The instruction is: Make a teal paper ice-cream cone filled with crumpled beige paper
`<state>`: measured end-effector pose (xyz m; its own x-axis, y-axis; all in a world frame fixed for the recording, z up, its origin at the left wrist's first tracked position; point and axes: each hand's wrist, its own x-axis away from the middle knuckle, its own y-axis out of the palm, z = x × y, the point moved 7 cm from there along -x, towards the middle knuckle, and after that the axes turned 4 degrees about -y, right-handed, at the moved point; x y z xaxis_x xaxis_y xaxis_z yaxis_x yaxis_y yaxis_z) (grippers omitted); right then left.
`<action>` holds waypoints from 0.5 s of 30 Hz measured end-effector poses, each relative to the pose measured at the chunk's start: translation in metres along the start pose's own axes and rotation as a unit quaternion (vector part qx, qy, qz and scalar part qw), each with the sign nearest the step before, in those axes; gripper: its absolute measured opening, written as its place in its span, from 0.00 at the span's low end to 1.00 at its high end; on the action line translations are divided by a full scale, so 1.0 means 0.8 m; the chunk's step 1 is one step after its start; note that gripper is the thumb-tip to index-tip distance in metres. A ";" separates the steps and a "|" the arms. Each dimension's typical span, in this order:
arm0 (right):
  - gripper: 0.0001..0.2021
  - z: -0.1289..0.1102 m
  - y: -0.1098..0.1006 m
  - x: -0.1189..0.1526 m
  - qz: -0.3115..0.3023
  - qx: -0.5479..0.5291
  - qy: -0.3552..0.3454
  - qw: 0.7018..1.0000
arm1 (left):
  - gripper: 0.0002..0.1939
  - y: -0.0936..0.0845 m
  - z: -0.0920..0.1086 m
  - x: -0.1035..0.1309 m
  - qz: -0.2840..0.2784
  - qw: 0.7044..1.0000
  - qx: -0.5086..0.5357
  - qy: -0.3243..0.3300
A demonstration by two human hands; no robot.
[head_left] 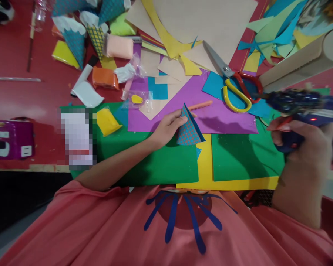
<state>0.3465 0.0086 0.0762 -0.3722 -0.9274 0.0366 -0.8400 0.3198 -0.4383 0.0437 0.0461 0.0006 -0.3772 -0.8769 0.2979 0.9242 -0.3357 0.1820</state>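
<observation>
Over the green sheet, my left hand pinches a small blue paper cone patterned in orange. The cone's tip points up and its wide end faces me. On the right, my right hand is wrapped round a dark blue hot glue gun, raised above the table, with a red light glowing on its body. Its front end, pointing left, is blurred. An orange pen-like stick lies just behind the cone on a purple sheet.
Scissors with red and yellow handles lie behind, blades partly open. Finished paper cones and wrapped clay packs crowd the back left. A cream paper roll and paper scraps fill the back right. A purple box sits far left.
</observation>
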 end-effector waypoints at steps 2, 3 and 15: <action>0.05 -0.009 0.042 -0.001 -0.084 -0.109 0.031 0.990 | 0.16 0.000 0.000 0.000 0.001 1.000 0.007 -0.003; 0.05 -0.013 0.060 -0.001 -0.115 -0.142 0.048 0.982 | 0.16 0.001 -0.001 0.000 0.001 1.000 0.008 -0.008; 0.12 -0.009 0.191 0.025 -0.194 -0.186 0.045 0.962 | 0.22 0.016 0.010 0.002 -0.051 0.986 -0.161 0.013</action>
<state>0.2082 0.0405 0.0166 -0.0203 -0.9758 0.2175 -0.9996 0.0153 -0.0244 0.0545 0.0435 0.0112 -0.4708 -0.8404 0.2686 0.8544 -0.5101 -0.0986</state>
